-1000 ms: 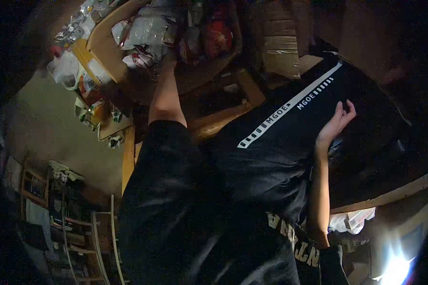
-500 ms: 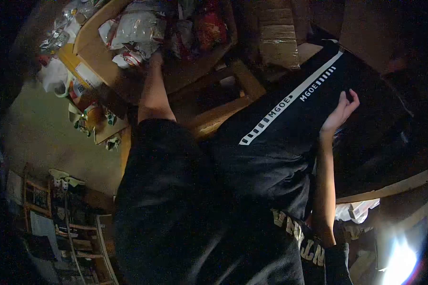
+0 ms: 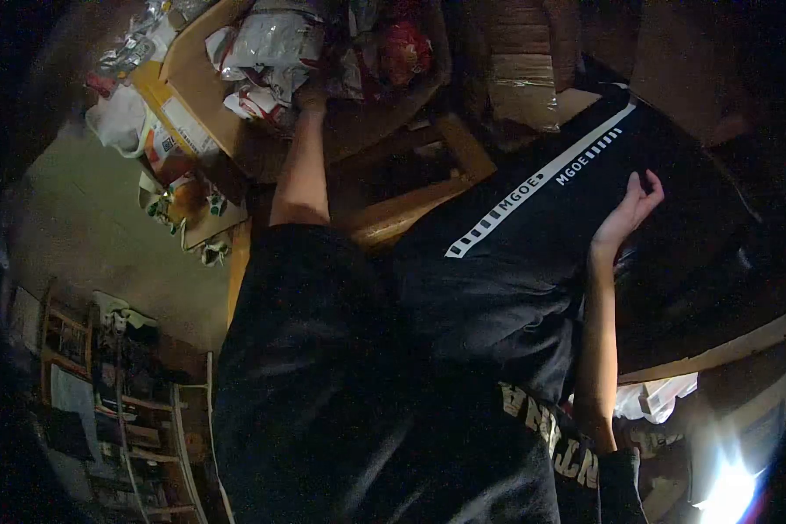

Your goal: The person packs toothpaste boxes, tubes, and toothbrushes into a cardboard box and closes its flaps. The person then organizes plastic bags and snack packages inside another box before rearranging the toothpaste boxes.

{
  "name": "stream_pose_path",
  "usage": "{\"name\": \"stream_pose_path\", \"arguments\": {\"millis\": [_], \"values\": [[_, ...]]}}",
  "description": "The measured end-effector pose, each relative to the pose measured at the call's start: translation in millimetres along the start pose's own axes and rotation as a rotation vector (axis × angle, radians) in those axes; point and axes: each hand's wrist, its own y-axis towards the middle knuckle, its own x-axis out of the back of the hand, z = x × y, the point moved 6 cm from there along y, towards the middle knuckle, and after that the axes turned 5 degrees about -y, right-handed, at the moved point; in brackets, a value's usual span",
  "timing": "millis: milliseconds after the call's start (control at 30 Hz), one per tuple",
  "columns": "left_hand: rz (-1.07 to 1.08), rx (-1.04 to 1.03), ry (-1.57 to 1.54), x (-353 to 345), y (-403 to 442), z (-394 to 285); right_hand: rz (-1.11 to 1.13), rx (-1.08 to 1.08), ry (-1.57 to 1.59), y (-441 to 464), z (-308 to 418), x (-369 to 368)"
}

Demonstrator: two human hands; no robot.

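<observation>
My left hand [image 3: 311,94] reaches into a cardboard box [image 3: 262,162] at the top left, against crinkled white and clear plastic packets [image 3: 275,44]. Shadow and the packets hide its fingers, so I cannot make out a grip. Red packaging [image 3: 406,52] lies further right in the same box. My right hand [image 3: 633,208] hovers over the black trouser leg with white MGOE lettering [image 3: 576,166]. Its fingers are loosely curled, with a gap to the thumb, and nothing is in them.
Beside the box are a yellow carton [image 3: 170,109] and a white plastic bag [image 3: 118,120]. A wooden frame [image 3: 410,208] stands below it. More cardboard [image 3: 524,79] is at the top. Rack-like wooden furniture [image 3: 153,406] stands lower left, and a bright light [image 3: 729,493] shines lower right.
The view has shifted slightly back and forth. My left hand stays among the packets in the box, and my right hand keeps its loosely curled pose over the trouser leg.
</observation>
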Motion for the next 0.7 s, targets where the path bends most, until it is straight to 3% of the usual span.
{"name": "stream_pose_path", "arguments": {"millis": [333, 400, 467, 600, 700], "values": [[-0.059, -0.067, -0.067, -12, 21, 36, -0.023, 0.040, 0.075, -2, 5, -2], [-0.050, -0.186, 0.122, -26, 25, 16, -0.033, 0.030, 0.059, -2, 4, -1], [-0.007, 0.012, 0.180, 12, 5, -36, -0.034, 0.021, 0.053, -3, 8, -2], [0.241, 0.476, 0.342, 154, -62, -159, -0.022, 0.003, 0.083, -6, 10, -2], [0.355, 0.639, 0.441, 189, -81, -148, -0.042, 0.034, 0.101, -4, 8, -3]]}}
